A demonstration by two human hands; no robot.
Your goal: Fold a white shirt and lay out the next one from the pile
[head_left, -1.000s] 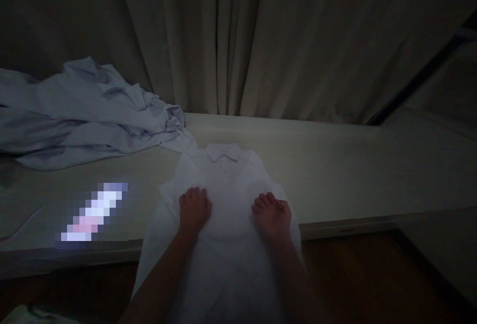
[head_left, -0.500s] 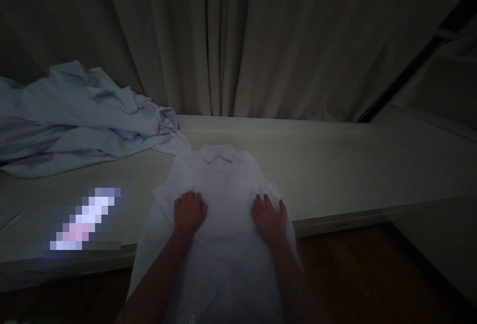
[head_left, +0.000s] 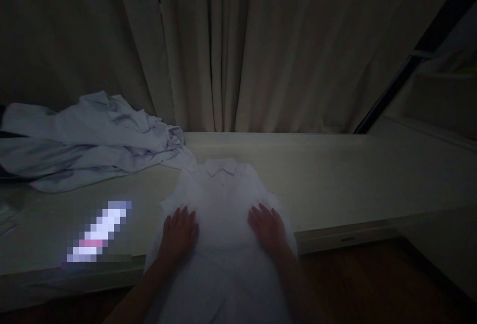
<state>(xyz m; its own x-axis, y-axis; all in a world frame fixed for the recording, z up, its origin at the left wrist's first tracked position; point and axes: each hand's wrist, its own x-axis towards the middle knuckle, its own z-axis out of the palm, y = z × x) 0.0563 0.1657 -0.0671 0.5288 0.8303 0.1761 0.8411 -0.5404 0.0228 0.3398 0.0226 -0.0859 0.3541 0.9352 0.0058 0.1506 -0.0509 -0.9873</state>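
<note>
A white collared shirt (head_left: 221,190) lies face-up on a pale table (head_left: 335,180), collar towards the curtain, its lower part hanging over the near edge. My left hand (head_left: 179,232) rests flat on the shirt's left side, fingers spread. On the shirt's right side my right hand (head_left: 269,227) lies flat too. Neither hand grips the cloth. The room is dim.
A crumpled pile of pale blue clothes (head_left: 89,137) lies at the table's back left. A blurred-out patch (head_left: 99,234) sits left of the shirt. Beige curtains (head_left: 242,50) hang behind the table. Dark wooden floor (head_left: 372,284) shows at the lower right.
Both hands have slid slightly down and outward on the shirt, fingers flattening from curled to spread. The view has tilted up a little.
</note>
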